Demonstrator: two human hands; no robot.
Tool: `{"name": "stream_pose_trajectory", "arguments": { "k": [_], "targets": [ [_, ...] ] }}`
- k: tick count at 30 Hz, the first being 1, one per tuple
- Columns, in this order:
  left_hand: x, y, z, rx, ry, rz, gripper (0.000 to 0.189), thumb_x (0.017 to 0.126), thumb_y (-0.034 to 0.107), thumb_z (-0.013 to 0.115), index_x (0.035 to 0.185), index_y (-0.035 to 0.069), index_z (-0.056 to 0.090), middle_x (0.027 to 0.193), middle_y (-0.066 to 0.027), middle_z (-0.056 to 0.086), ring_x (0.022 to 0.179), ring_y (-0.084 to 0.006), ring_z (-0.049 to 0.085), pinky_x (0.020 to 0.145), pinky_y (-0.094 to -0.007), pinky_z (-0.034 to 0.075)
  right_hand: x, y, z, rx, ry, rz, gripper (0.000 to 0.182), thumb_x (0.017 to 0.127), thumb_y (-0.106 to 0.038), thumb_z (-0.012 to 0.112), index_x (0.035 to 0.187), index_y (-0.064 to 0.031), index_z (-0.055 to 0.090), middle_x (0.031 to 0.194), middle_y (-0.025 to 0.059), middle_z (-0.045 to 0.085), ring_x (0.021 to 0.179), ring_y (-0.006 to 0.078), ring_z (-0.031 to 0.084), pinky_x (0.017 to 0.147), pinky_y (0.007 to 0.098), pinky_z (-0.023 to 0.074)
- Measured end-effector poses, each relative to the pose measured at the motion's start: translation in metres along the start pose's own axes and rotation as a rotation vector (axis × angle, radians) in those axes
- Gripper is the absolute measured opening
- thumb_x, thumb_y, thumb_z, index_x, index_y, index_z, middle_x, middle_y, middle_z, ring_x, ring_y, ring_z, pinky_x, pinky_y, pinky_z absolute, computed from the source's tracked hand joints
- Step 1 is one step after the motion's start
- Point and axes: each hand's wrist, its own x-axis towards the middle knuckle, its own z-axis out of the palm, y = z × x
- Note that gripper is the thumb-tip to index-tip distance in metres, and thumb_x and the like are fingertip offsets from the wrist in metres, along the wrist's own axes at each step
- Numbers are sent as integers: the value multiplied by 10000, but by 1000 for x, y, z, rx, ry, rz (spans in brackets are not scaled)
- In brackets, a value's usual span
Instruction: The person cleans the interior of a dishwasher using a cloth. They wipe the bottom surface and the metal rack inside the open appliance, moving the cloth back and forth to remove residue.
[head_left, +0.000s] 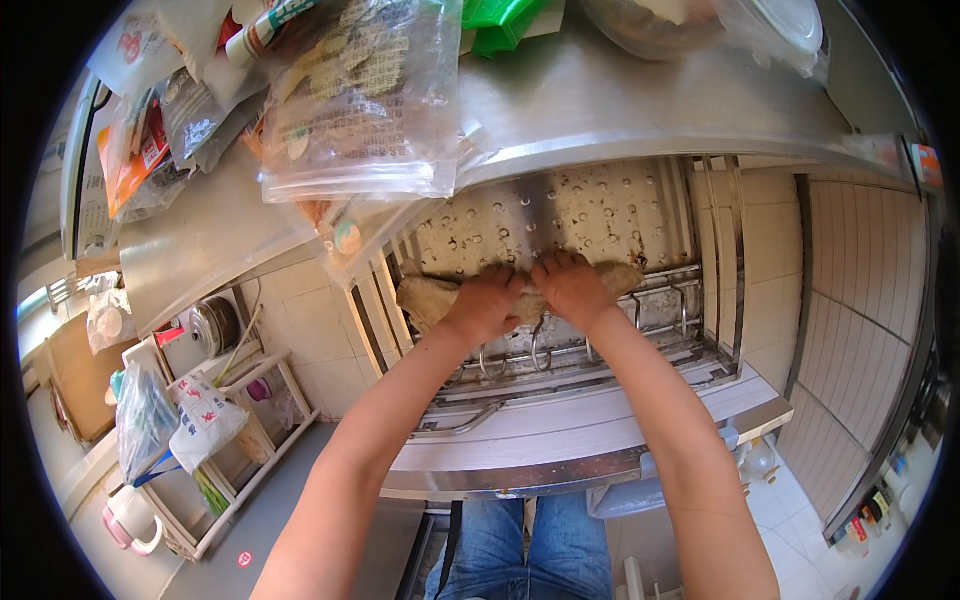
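Both my hands rest close together on a bunched tan cloth (424, 297) in the middle of the view. The fingers of my left hand (487, 304) are curled over the cloth's middle. Just right of it, my right hand (568, 285) grips the same cloth. Under and beyond the cloth lies a metal panel (480, 217) with raised round bumps and brown stains. It sits inside a pulled-out metal wire drawer rack (671, 276). Curved metal wires of the rack show below my hands.
A steel countertop (637, 105) overhangs the rack's far side, with clear plastic food bags (352, 112), a green item (499, 22) and a bowl (652, 30) on it. A drawer front (517, 476) is near my legs. A shelf rack (255, 450) stands left.
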Motion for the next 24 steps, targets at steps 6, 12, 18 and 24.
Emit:
{"name": "stream_pose_trajectory", "arguments": {
  "k": [6,12,18,24],
  "targets": [
    [-4,0,0,87,36,95,586,680,146,789,1193,59,518,1142,-145,563,1026,-326,585,843,-421,518,-5,0,2,302,49,160,155,820,-75,583,975,-64,586,932,136,641,982,323,622,846,454,499],
    [-30,-28,-24,-463,-114,-230,403,734,193,758,1084,63,606,1019,-134,619,1046,-326,585,884,-414,489,-24,30,-44,623,-292,216,260,767,-11,646,1022,-56,623,1033,136,642,1027,340,614,894,443,488],
    [-33,-18,-15,-124,60,81,219,716,108,710,907,82,608,900,-94,607,866,-325,624,732,-445,516,-17,29,-29,402,-224,91,272,769,29,603,1015,-76,651,1083,128,640,1056,332,612,889,425,502],
    [-14,-5,-14,-35,-52,105,203,679,42,678,849,83,577,854,-85,583,835,-323,626,666,-442,520,-30,40,-20,386,-135,82,248,771,27,576,984,-76,649,1059,124,640,1010,338,631,835,424,529]
  ]
}}
